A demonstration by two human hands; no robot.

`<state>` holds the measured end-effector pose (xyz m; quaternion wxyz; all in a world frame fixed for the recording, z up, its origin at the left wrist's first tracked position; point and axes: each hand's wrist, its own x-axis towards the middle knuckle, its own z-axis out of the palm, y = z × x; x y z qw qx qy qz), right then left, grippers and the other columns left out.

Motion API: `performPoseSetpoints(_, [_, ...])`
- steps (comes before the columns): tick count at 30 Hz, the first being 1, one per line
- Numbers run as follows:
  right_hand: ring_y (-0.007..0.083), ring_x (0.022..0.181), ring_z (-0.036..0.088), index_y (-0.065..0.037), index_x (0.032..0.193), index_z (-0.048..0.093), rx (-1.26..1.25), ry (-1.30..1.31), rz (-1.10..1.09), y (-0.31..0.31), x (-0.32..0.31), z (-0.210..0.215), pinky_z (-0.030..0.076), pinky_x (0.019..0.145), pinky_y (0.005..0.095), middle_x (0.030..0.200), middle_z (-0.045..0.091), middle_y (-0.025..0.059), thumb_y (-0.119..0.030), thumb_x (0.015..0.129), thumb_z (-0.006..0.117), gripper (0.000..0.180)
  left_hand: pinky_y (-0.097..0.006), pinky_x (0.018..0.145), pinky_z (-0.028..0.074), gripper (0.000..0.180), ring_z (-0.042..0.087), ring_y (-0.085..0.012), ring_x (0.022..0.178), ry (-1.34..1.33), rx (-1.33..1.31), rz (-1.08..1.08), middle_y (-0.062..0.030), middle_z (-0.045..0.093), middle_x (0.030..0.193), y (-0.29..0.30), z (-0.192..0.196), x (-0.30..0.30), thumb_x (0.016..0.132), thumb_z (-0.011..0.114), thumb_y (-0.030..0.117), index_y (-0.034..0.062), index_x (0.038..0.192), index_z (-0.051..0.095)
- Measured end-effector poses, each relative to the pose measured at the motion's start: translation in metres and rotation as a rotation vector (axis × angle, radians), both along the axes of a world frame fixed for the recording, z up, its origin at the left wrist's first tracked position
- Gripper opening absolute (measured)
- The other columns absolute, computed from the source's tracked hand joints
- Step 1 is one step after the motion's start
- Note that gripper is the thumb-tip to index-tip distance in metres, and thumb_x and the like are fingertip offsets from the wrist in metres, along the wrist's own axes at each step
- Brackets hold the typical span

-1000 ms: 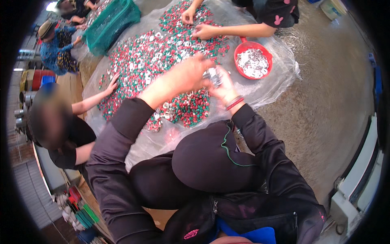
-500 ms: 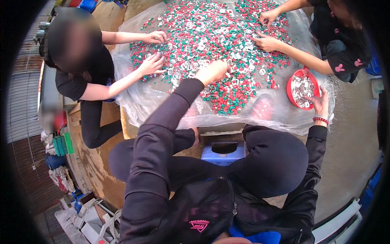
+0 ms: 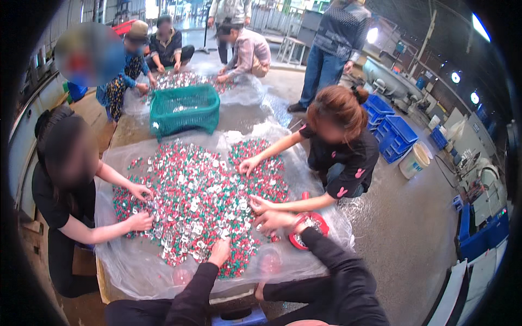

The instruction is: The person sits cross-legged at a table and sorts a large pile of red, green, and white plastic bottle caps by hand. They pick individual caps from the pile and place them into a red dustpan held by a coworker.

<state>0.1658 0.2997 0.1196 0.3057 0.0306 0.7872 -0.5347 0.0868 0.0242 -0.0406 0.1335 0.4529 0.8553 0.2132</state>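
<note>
At the near edge, a blue stool [image 3: 239, 316] shows between the person's dark-clad legs, just in front of the low desk [image 3: 102, 285], whose corner pokes out under a clear plastic sheet [image 3: 122, 274]. The person's left hand [image 3: 220, 251] reaches down onto the near part of a broad spread of small pieces [image 3: 201, 201], red, green and white or silvery, some shaped like open buckles. Its fingers are drawn in toward the pieces, and whether they grip one cannot be told. The right hand [image 3: 273, 221] stretches leftward over the near right border of the spread, fingers extended; it is slightly blurred, so whether it holds anything cannot be told. Its wrist passes over a red bowl [image 3: 326, 226] of silvery pieces, hiding part of it.

Farther in, a co-worker on the left [image 3: 68, 209], in black short sleeves, has both hands at the left border of the spread. Across on the right, another co-worker [image 3: 348, 155], with pink shapes on a black sleeve, leans in, both hands among the pieces.

Past the spread, a green basket [image 3: 185, 120] stands near the far edge of the sheet. To the right are a white bucket [image 3: 414, 163] and blue crates [image 3: 392, 136]. Beyond the basket, several people crouch around a second heap [image 3: 185, 80], and a person in jeans [image 3: 326, 73] stands at the far right.
</note>
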Motion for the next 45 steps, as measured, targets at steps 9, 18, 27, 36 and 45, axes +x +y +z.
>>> performPoseSetpoints(9, [0.0353,0.091,0.064,0.004,0.107,0.055,0.899,0.295,-0.465,-0.155,0.048,-0.203,0.049,0.083,0.0462,0.091,0.066,0.0201,-0.011,0.077,0.064,0.035,-0.026,0.050,0.050,0.019,0.061,-0.0123,0.070,-0.919,0.453,0.537,-0.0049,0.060,0.078,-0.051,-0.009,-0.004,0.086,0.062,0.010,0.0026,0.102,0.056])
performPoseSetpoints(18, [0.0181,0.059,0.063,0.002,0.119,0.059,-0.239,0.158,-1.120,-0.191,-0.011,-0.181,0.053,0.057,0.0327,0.078,0.068,0.0096,-0.003,0.076,0.067,0.043,-0.036,0.071,0.059,0.003,0.061,-0.0189,0.079,-1.154,0.764,0.594,-0.0104,0.058,0.092,-0.049,0.036,-0.014,0.087,0.054,0.001,-0.0009,0.087,0.052])
performPoseSetpoints(27, [0.0232,0.086,0.065,0.004,0.108,0.057,-0.770,0.063,-1.286,-0.158,-0.002,-0.172,0.056,0.072,0.0333,0.099,0.065,0.0151,0.001,0.088,0.053,0.021,-0.032,0.057,0.045,0.011,0.052,-0.0174,0.065,-1.088,0.627,0.696,-0.0030,0.053,0.072,-0.079,0.046,-0.041,0.081,0.056,0.016,0.0057,0.083,0.054])
performPoseSetpoints(36, [0.0457,0.090,0.059,0.001,0.105,0.055,0.546,0.370,-1.078,-0.173,0.015,-0.221,0.048,0.078,0.0513,0.097,0.061,0.0296,-0.009,0.079,0.052,0.028,-0.045,0.061,0.050,0.020,0.062,-0.0327,0.073,0.274,-0.082,0.069,-0.0126,0.061,0.079,-0.079,-0.034,-0.008,0.080,0.060,0.027,0.0079,0.078,0.067])
performPoseSetpoints(45, [0.0219,0.073,0.068,0.003,0.127,0.051,-0.614,0.079,-1.225,-0.184,0.001,-0.167,0.058,0.061,0.0273,0.104,0.065,0.0202,0.000,0.090,0.052,0.037,-0.046,0.069,0.048,0.033,0.062,-0.0357,0.074,-0.364,0.117,0.426,-0.0209,0.061,0.076,-0.080,0.037,-0.052,0.086,0.047,0.030,-0.0001,0.078,0.061])
